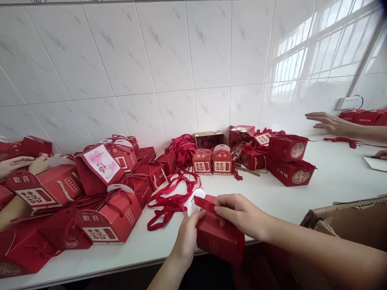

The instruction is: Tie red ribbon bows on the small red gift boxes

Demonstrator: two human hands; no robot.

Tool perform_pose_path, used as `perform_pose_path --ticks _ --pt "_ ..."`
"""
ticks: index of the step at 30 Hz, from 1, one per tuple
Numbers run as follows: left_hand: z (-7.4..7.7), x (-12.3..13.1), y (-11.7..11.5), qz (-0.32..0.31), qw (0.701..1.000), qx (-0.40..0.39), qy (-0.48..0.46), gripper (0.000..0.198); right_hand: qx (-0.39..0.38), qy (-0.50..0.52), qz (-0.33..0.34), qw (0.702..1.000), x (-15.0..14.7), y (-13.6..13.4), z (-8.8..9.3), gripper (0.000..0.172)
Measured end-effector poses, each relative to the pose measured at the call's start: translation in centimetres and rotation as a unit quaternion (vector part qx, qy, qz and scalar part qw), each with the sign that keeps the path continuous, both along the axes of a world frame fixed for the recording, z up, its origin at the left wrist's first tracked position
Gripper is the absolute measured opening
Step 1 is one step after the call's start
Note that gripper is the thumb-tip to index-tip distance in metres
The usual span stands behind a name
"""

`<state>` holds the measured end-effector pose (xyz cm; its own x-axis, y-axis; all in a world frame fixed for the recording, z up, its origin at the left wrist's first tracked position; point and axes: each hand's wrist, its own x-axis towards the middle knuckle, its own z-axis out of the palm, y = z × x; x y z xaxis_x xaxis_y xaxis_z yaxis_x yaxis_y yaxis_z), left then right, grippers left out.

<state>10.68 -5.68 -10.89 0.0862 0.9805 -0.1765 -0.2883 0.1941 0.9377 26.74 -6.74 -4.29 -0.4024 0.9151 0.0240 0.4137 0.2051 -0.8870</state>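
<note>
Low at the table's front edge, my left hand (188,233) grips a red gift box (216,241) by its left end, beside a white rounded flap. My right hand (238,212) is closed over the top of the box, pinching a red ribbon (203,204) that runs across it toward the white flap. More ribbon hangs down at the box's right side. Just beyond the box, loose red ribbons (169,201) lie tangled on the white table. The underside of the box is hidden.
Many red gift boxes (105,221) are heaped at left, with another person's hands (18,164) among them. Two small boxes (222,161) and a ribbon pile (181,151) stand by the tiled wall. Stacked boxes (290,171), a co-worker's hand (326,123) and a cardboard carton (353,221) are at right.
</note>
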Motion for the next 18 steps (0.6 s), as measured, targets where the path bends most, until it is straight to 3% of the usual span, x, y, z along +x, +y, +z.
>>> perform_pose_path --ticks 6,11,18 --pt "0.7 0.0 -0.9 -0.014 0.999 0.009 0.034 0.041 0.022 -0.021 -0.008 1.0 0.0 0.1 -0.2 0.022" --pt "2.2 0.0 -1.8 -0.079 0.997 0.018 0.012 0.064 0.029 -0.034 -0.018 0.999 0.2 0.2 -0.3 0.018" --pt "2.3 -0.6 -1.6 -0.03 0.998 0.049 0.022 0.06 0.018 -0.041 -0.051 0.998 0.2 0.2 -0.2 0.014"
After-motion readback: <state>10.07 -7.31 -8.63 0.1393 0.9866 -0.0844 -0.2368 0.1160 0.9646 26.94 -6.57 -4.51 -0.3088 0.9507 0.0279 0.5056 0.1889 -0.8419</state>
